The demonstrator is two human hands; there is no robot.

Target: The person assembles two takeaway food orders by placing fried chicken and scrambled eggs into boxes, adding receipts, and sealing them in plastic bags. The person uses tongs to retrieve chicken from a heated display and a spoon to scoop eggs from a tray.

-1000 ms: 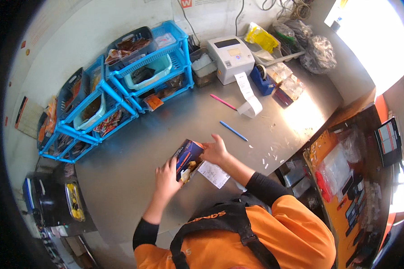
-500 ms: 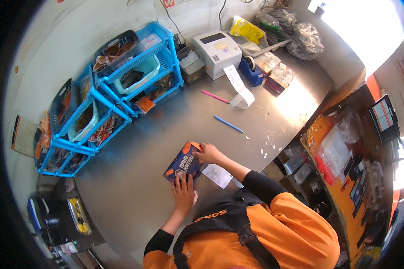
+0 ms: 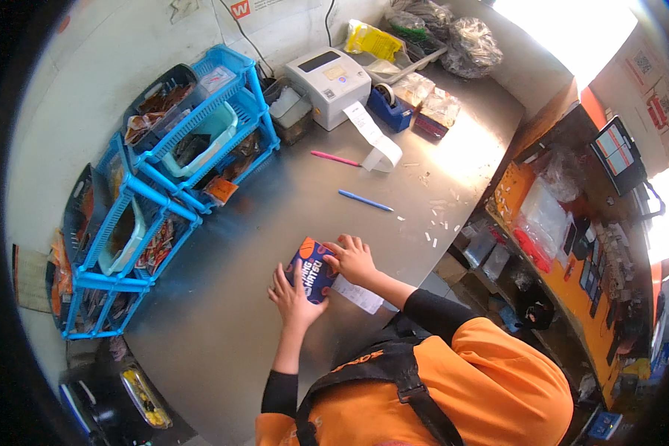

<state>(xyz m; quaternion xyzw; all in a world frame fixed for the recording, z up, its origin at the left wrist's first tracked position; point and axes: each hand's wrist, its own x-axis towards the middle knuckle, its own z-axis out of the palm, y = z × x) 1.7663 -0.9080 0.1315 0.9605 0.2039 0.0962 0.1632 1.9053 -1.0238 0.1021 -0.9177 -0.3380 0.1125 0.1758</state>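
A small dark blue cardboard food box (image 3: pixel 314 281) with orange patterns and white lettering sits on the metal table in front of me. My left hand (image 3: pixel 293 299) grips its left side, fingers along the edge and thumb over the top face. Across from it, my right hand (image 3: pixel 351 260) holds the right upper edge, with the fingers bent. A printed white receipt (image 3: pixel 360 295) lies by the box's right side, partly covered by the box and my right forearm.
Blue stacked racks (image 3: pixel 204 126) of sachets stand at the left. Along the back are a white label printer (image 3: pixel 327 83) with paper hanging out and a blue tape dispenser (image 3: pixel 391 110). A pink pen (image 3: pixel 335 158), a blue pen (image 3: pixel 366 201) and paper scraps lie beyond the box.
My left hand has shifted from the box's near edge to its left side. My right hand stays at the right edge, and the box has turned slightly. The whole view has tilted.
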